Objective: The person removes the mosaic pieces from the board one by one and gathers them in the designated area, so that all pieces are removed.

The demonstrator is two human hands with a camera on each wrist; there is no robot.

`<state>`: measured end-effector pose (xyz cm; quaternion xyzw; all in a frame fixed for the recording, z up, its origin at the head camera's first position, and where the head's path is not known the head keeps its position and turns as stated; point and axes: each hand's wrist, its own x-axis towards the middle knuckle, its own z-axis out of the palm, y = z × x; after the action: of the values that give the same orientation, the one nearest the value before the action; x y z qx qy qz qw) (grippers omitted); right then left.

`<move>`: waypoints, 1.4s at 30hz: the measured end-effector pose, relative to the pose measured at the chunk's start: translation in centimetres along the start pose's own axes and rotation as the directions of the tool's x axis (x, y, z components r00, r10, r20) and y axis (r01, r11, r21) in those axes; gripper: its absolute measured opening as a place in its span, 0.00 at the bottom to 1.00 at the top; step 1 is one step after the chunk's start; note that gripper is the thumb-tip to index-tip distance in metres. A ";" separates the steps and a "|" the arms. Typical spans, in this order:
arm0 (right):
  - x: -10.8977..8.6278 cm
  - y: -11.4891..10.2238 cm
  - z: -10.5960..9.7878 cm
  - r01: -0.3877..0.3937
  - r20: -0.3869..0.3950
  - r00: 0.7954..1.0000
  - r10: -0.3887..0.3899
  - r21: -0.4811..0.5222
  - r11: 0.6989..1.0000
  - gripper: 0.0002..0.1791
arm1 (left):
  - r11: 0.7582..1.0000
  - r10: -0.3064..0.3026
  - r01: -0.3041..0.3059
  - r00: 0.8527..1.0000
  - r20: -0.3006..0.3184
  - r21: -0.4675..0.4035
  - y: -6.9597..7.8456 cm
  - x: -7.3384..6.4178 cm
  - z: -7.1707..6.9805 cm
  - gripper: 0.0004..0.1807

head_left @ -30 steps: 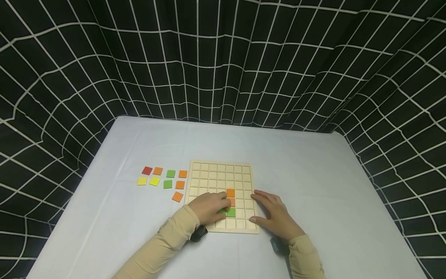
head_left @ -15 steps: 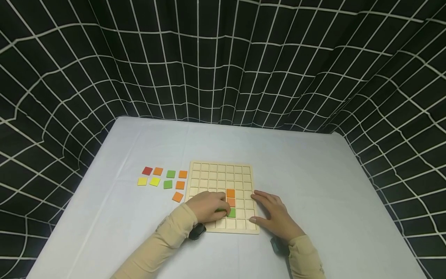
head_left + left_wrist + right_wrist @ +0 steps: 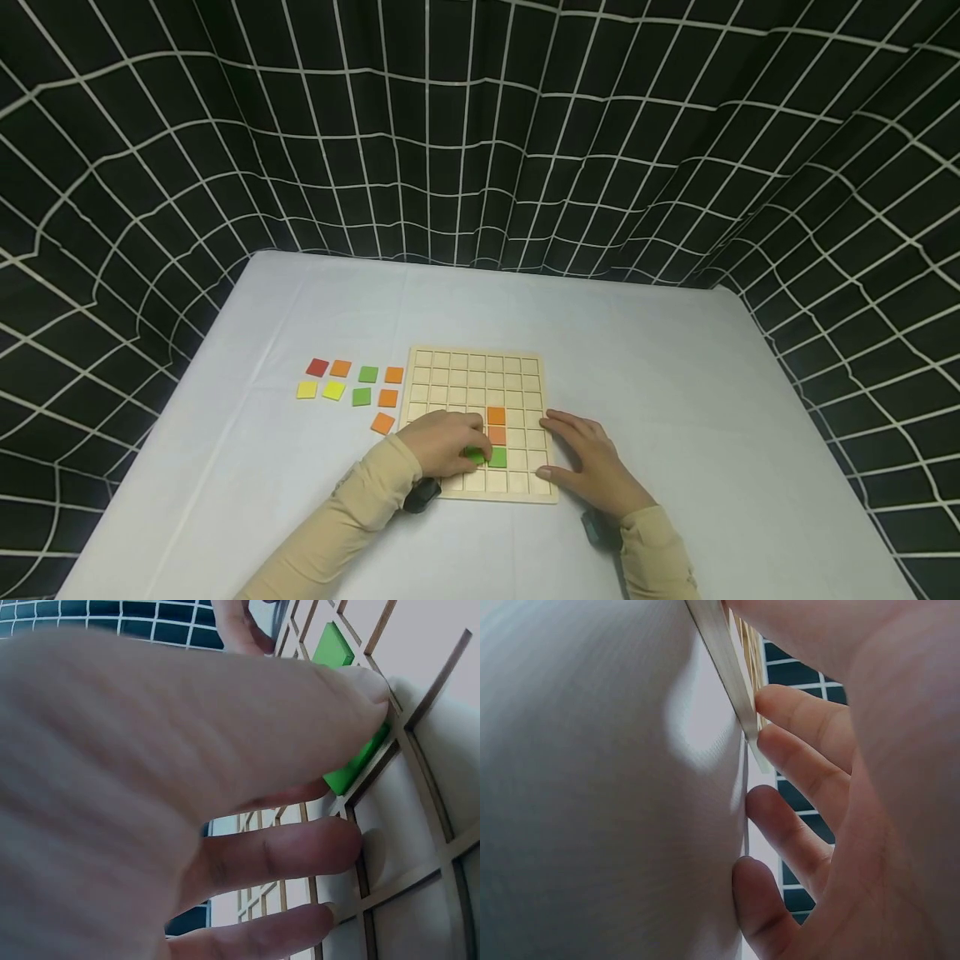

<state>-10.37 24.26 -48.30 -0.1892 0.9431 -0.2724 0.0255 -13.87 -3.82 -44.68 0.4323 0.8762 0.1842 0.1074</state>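
A wooden grid board [image 3: 532,364] lies on the table with a column of tiles set in it: an orange tile [image 3: 496,416], a lighter orange tile [image 3: 497,436] and a green tile [image 3: 497,457]. My left hand [image 3: 444,442] reaches over the board, thumb and index finger pinching a second green tile [image 3: 346,771] at the cell just left of the first. The other fingers [image 3: 300,847] hang over neighbouring cells. My right hand [image 3: 592,462], fingers spread and relaxed, rests at the board's right edge, with fingertips [image 3: 769,697] against the rim.
Left of the board lie loose tiles: a red tile [image 3: 317,367], two yellow ones [image 3: 307,389], two green ones [image 3: 368,374] and several orange ones [image 3: 387,398]. A white cloth covers the table [image 3: 637,350]. A black curtain [image 3: 480,125] with white grid lines surrounds it.
My left hand has shifted slightly left, uncovering the lighter orange tile and more of the green tile beneath its fingers. The right hand has stayed at the board's edge.
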 end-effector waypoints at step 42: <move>0.1 0.1 0.1 0.004 -0.001 1.000 -0.004 -0.001 1.000 0.41 | 0.997 -0.078 0.080 0.973 -0.216 -0.001 -1.8 -1.5 -2.5 0.10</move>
<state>-10.53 24.25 -48.47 -0.1913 0.9427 -0.2721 0.0245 -15.15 -6.62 -43.15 0.3748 0.8999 0.2222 0.0171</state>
